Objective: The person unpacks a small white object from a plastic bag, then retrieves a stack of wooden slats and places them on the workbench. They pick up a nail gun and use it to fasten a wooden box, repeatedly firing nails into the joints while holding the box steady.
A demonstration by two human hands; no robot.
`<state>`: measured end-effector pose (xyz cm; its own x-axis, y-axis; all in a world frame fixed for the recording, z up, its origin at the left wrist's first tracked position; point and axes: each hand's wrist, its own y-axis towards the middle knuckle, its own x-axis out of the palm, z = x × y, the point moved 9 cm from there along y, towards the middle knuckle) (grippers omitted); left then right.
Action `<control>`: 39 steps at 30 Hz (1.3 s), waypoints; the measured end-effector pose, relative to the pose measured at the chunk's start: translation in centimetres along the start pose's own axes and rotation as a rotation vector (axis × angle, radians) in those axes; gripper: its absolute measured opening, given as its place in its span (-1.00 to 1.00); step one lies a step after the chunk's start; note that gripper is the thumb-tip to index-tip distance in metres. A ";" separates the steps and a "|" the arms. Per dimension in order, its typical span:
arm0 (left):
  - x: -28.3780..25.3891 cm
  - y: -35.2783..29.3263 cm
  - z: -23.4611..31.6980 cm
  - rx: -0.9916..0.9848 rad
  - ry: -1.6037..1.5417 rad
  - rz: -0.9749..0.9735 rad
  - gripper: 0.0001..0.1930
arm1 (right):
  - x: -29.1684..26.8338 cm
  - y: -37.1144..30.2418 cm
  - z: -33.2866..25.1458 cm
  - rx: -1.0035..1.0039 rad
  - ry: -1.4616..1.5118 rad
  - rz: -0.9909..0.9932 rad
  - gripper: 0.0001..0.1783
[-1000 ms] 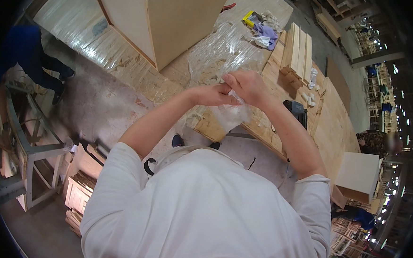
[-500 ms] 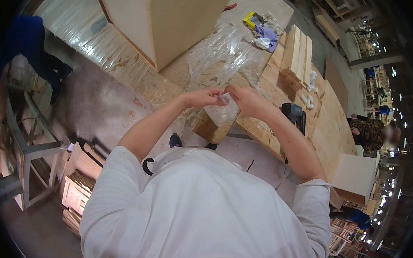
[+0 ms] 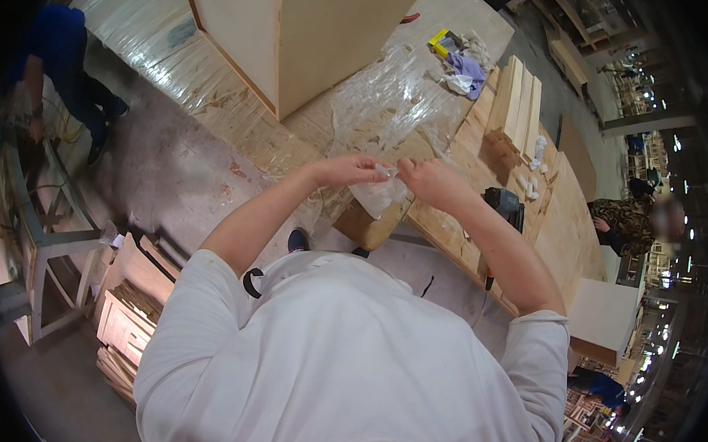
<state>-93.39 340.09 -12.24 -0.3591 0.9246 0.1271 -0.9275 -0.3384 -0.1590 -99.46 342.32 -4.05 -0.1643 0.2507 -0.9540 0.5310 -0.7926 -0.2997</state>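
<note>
A small clear plastic bag (image 3: 375, 199) with something whitish inside hangs between my hands. My left hand (image 3: 353, 171) pinches its upper left edge. On the other side, the fingers of my right hand (image 3: 431, 181) are closed on its top corner. What fills the bag is too blurred to tell. Below it stands a brown cardboard box (image 3: 362, 227), partly covered by the bag. A black nail gun (image 3: 505, 205) lies on the wooden workbench (image 3: 561, 233), just right of my right forearm.
Stacked wood strips (image 3: 515, 102) and white rolled pieces (image 3: 529, 186) lie on the bench. A large wooden cabinet (image 3: 335, 40) stands ahead on a film-covered platform (image 3: 394, 81), near a purple cloth (image 3: 467, 76). One person (image 3: 61, 69) stands far left, another (image 3: 631, 222) at right.
My right fingers have shifted slightly along the bag's top, and the bag hangs a little lower and narrower. The person at far left has moved further into view.
</note>
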 end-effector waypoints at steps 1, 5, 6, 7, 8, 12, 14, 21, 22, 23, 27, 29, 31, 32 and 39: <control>0.1 -0.1 -0.1 0.005 -0.019 -0.004 -0.56 | -0.3 0.2 -0.3 -0.005 -0.021 -0.005 -0.77; 0.1 -0.1 -0.2 0.075 -0.070 0.011 -0.56 | -0.7 0.5 -0.3 0.065 0.064 -0.075 -0.73; 0.0 -0.1 -0.2 0.105 -0.075 0.023 -0.56 | -0.6 0.6 -0.2 0.066 0.087 -0.074 -0.73; 0.1 -0.2 0.0 0.104 -0.056 0.025 -0.56 | -0.5 0.5 0.0 0.072 0.114 -0.072 -0.72; 0.1 -0.2 0.1 0.104 -0.037 0.027 -0.57 | -0.6 0.2 -0.3 0.028 0.101 -0.055 -0.72; 0.1 -0.1 -0.5 0.104 -0.026 0.023 -0.57 | -0.7 -0.5 -1.1 -0.093 0.002 -0.003 -0.71; 0.1 -0.1 -0.4 0.098 -0.011 0.028 -0.55 | -0.5 -0.4 -0.8 -0.086 -0.016 -0.011 -0.71; 0.5 -2.2 0.9 0.279 0.149 0.052 -0.33 | -0.9 1.0 -0.7 -0.007 0.014 -0.068 -0.75; 0.5 -2.4 1.0 0.266 0.201 0.092 -0.31 | -1.0 1.1 -0.8 -0.012 0.002 -0.054 -0.74; 0.5 -2.6 1.1 0.253 0.252 0.132 -0.29 | -1.0 1.2 -0.8 -0.017 0.007 -0.049 -0.73; 0.5 -2.8 0.6 0.199 0.243 0.290 -0.31 | -1.5 1.9 -1.5 -0.043 0.034 -0.037 -0.72; 0.3 -2.9 -0.1 0.194 0.187 0.328 -0.35 | -1.4 2.0 -1.9 -0.065 0.048 -0.054 -0.73; 0.3 -2.8 -0.9 0.205 0.089 0.341 -0.38 | -1.1 1.8 -2.1 -0.104 0.051 -0.088 -0.73; 0.4 -2.7 -1.5 0.218 0.019 0.336 -0.40 | -1.0 1.8 -2.2 -0.122 0.040 -0.076 -0.73; 1.4 -3.8 0.8 0.281 0.217 0.238 -0.42 | 0.0 1.6 -1.9 -0.112 0.077 -0.110 -0.72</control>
<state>-90.50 342.52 -10.65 -0.5645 0.8199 -0.0950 -0.8243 -0.5539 0.1176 -97.00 342.11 -4.49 -0.1650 0.3775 -0.9112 0.6035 -0.6921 -0.3960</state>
